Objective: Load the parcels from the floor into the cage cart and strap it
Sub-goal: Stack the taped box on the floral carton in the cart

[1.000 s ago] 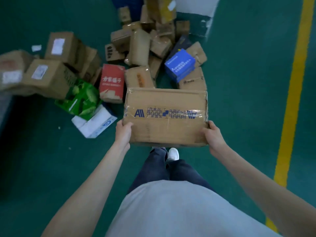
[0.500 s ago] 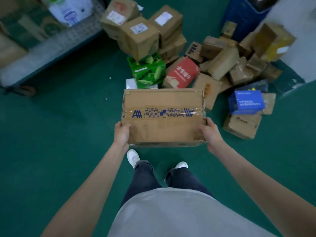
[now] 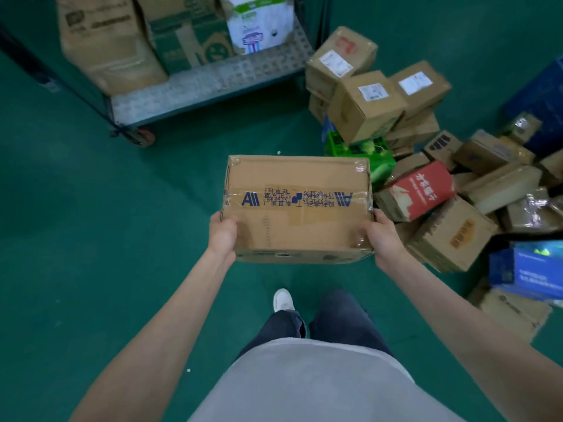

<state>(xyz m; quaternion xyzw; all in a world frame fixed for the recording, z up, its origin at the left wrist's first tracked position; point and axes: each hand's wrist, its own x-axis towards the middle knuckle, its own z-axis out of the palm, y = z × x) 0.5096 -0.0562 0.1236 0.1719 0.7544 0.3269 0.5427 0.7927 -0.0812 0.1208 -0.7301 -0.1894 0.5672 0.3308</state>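
I carry a brown cardboard parcel point(image 3: 297, 184) with blue-printed tape across its top, held level in front of my waist. My left hand point(image 3: 221, 236) grips its near left corner and my right hand point(image 3: 380, 239) grips its near right corner, thumbs on top. The cage cart point(image 3: 210, 86) stands ahead to the upper left, its grey deck holding a tall brown box point(image 3: 103, 41), a green-printed box point(image 3: 189, 38) and a white box point(image 3: 259, 22). The deck's front strip is bare.
A heap of parcels lies on the green floor to the right: labelled brown boxes point(image 3: 365, 102), a green package point(image 3: 374, 159), a red box point(image 3: 423, 190) and a blue box point(image 3: 530, 272). A cart wheel point(image 3: 143, 137) sits at the near corner. Open floor lies left.
I have turned left with the parcel still in both hands. The cart has come into view ahead and the parcel heap has slid to the right.
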